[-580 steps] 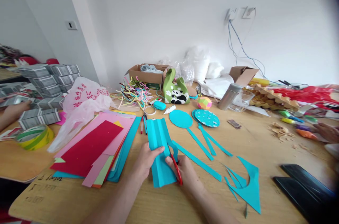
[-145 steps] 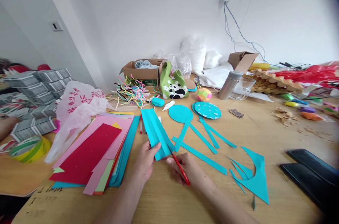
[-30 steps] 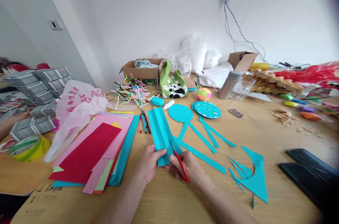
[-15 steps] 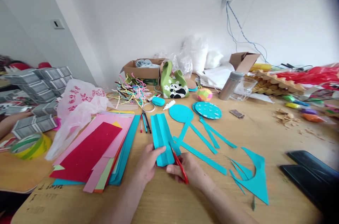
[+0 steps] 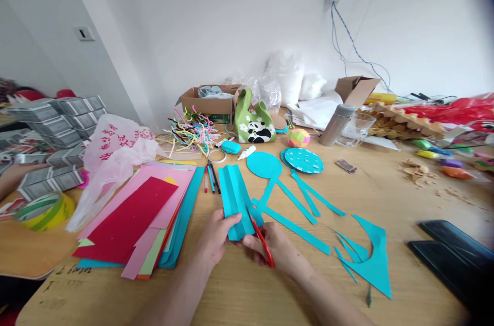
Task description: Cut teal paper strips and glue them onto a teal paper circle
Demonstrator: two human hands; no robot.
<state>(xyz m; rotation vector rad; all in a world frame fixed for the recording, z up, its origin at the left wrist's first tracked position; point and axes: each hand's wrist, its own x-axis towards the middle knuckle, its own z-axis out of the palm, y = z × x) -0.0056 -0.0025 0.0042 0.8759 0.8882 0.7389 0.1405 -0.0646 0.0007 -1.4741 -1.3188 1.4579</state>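
Observation:
My left hand [image 5: 216,233] is closed on the lower left of a folded blue sheet of paper [image 5: 234,197], thumb on top. The sheet has lengthwise creases and stands a little above the table. My right hand [image 5: 272,249] grips red-handled scissors [image 5: 263,243], whose blades are at the sheet's right side, where a narrow strip is partly parted from it. Beyond the hands lie a blue paper circle [image 5: 264,165], a spotted blue disc [image 5: 304,160] and several blue strips [image 5: 296,225]. A curved blue offcut [image 5: 376,259] rests to the right.
Coloured paper sheets [image 5: 133,218] are piled at left, beside a plastic bag [image 5: 116,151] and a tape roll [image 5: 46,212]. Pens [image 5: 210,178] lie ahead. A panda bag [image 5: 254,123], steel flask [image 5: 336,125] and box [image 5: 208,100] stand behind. Two dark phones [image 5: 451,259] lie right.
The scissors and blue sheet have barely shifted; the cut strip at the right edge stands slightly more apart. At far left, another person's hand has moved near the grey stacks.

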